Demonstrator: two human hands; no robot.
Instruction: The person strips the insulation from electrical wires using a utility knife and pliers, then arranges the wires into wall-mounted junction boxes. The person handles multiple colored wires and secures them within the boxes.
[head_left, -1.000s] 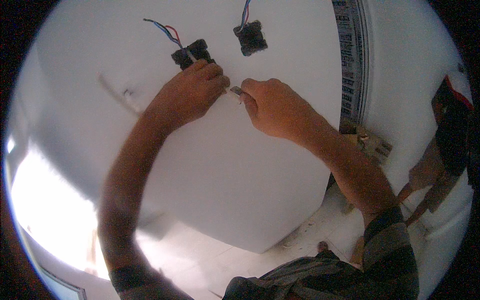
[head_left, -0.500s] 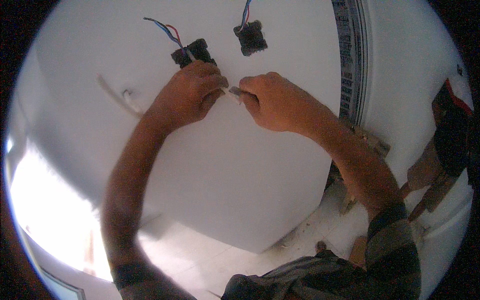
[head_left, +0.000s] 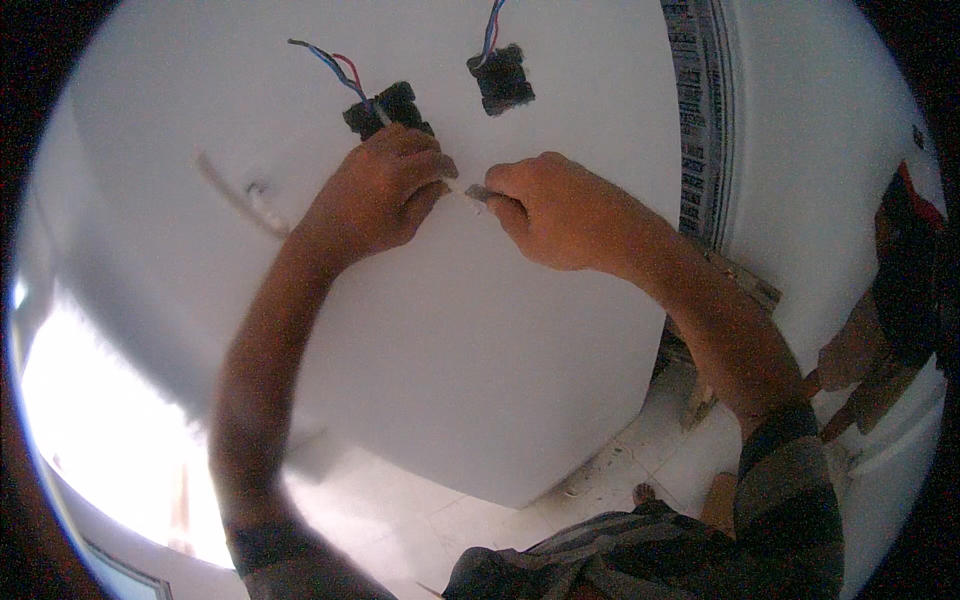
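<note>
On the white wall (head_left: 480, 370), a black square electrical box (head_left: 393, 101) holds blue and red wires (head_left: 345, 70). A pale cable (head_left: 382, 115) comes out of the box and runs into my left hand (head_left: 390, 190), which is closed on it just below. The cable's light tip (head_left: 449, 186) sticks out past my thumb and fingers. My right hand (head_left: 560, 215), close by to the right, pinches a small flat grey piece (head_left: 478, 192), perhaps a blade; its exact kind is too blurred to tell. A narrow gap separates it from the cable tip.
A second black box (head_left: 501, 80) with wires sits up and to the right. At left, a pale tube (head_left: 238, 198) stands out from the wall. A dark patterned strip (head_left: 700, 130) runs beside the wall's right edge. Pale floor tiles (head_left: 590, 480) with debris show below.
My right hand has drawn slightly right and down with the grey piece, widening the gap to the cable tip. My left hand keeps its grip almost in place.
</note>
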